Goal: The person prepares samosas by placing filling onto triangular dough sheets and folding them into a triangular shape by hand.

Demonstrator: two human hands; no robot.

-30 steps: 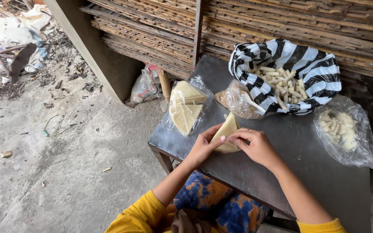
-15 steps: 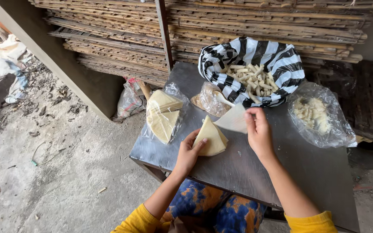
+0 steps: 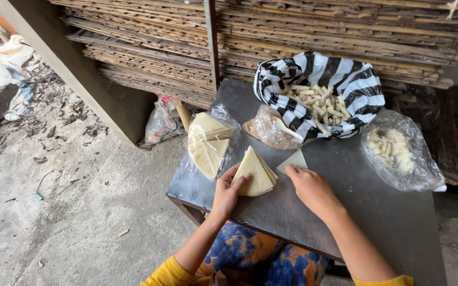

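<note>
My left hand rests on a small stack of pale triangular wrapper sheets lying on the grey metal table. My right hand presses its fingertips on a single triangular sheet just right of the stack. Behind the sheets sits a clear bag of brownish filling with a white spoon. A black-and-white striped bag at the table's back holds several rolled pale sticks.
A clear plastic pack of more triangular sheets lies at the table's left edge. A clear bag of pale pieces sits at the right. Stacked bamboo slats stand behind the table. Dirt floor with litter spreads to the left.
My hands parted: the right drew one sheet off the stack and laid it flat on the table to the right, while the left stayed on the stack.
</note>
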